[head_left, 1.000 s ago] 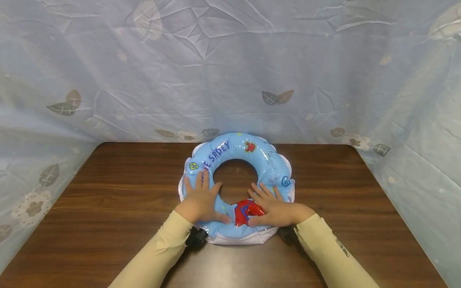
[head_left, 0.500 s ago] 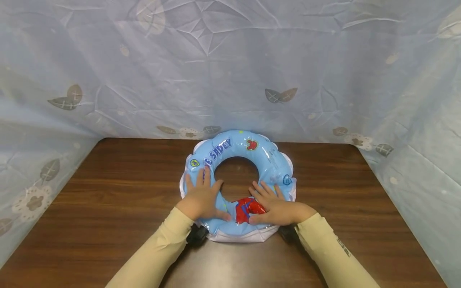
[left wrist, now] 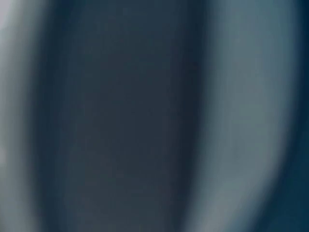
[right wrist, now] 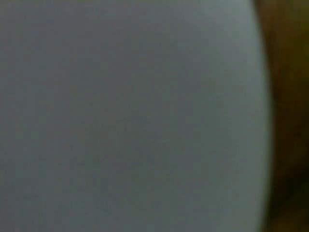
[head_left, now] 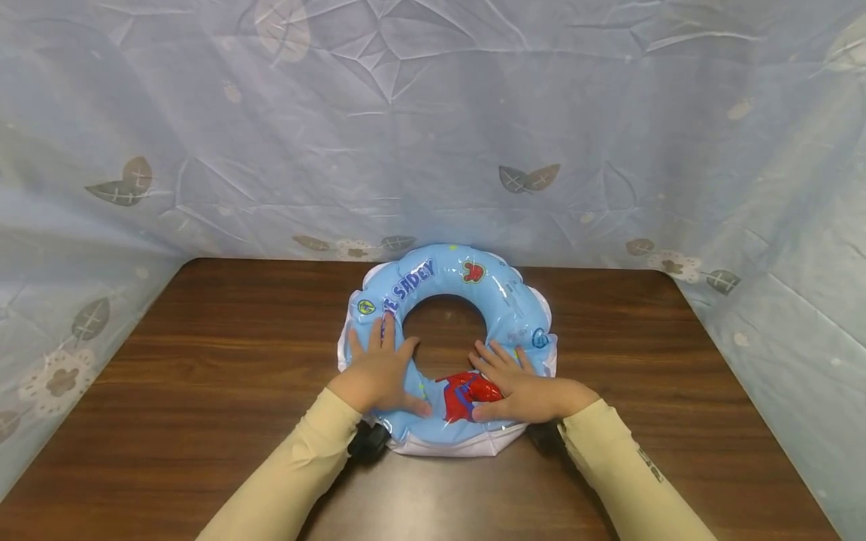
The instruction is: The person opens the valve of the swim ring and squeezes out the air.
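Observation:
An inflated blue swim ring (head_left: 443, 268) with a white underside lies on the wooden table, printed with lettering and a red figure near its front. My left hand (head_left: 380, 376) rests on its front left part, fingers spread and pointing away from me. On the front right part rests my right hand (head_left: 521, 388), its fingers spread and slanting toward the hole. Both thumbs point inward, with the red print between them. Both wrist views are filled by blurred close surfaces: bluish bands in the left, a pale grey expanse in the right, and neither hand shows there.
The dark brown table (head_left: 203, 376) extends on both sides of the ring. A pale blue curtain (head_left: 433, 135) with leaf and flower prints hangs along the back and sides, close behind the ring's far edge. Black wrist devices (head_left: 368, 443) sit under the cuffs.
The head view has tilted slightly, so the whole scene sits a little higher and to the right. Both hands keep their places on the swim ring.

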{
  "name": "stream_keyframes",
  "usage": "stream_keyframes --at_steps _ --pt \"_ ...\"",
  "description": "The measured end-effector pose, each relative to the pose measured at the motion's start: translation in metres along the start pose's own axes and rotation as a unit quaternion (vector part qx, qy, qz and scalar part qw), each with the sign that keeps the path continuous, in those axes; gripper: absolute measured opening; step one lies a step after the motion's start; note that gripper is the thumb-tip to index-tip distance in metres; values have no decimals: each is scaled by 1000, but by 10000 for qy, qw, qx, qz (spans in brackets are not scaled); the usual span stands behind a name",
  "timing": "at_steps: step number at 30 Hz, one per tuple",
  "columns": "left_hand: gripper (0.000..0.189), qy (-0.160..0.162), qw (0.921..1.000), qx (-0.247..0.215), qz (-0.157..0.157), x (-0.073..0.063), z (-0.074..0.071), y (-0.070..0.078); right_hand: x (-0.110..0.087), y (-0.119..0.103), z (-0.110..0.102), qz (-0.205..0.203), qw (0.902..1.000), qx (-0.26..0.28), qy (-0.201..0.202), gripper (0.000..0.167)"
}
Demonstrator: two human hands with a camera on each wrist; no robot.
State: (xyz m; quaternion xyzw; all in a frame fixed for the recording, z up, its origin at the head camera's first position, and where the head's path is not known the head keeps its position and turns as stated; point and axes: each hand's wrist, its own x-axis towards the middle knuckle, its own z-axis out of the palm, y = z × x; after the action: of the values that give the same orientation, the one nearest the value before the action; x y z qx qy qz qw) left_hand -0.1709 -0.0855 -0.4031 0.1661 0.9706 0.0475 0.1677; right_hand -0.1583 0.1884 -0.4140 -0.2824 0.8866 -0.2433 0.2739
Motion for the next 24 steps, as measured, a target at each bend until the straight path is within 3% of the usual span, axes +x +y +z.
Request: stream_keyframes --at_steps 11,19,24 --pt "122 132 9999 44 52 -2 0 1 0 -3 1 66 9999 -126 -15 100" --pt "123 160 9998 -115 89 -2 5 0 -1 -1 2 33 10000 7 27 105" --pt "123 189 9996 -204 84 -1 6 -1 -1 -1 1 38 9995 -259 201 104"
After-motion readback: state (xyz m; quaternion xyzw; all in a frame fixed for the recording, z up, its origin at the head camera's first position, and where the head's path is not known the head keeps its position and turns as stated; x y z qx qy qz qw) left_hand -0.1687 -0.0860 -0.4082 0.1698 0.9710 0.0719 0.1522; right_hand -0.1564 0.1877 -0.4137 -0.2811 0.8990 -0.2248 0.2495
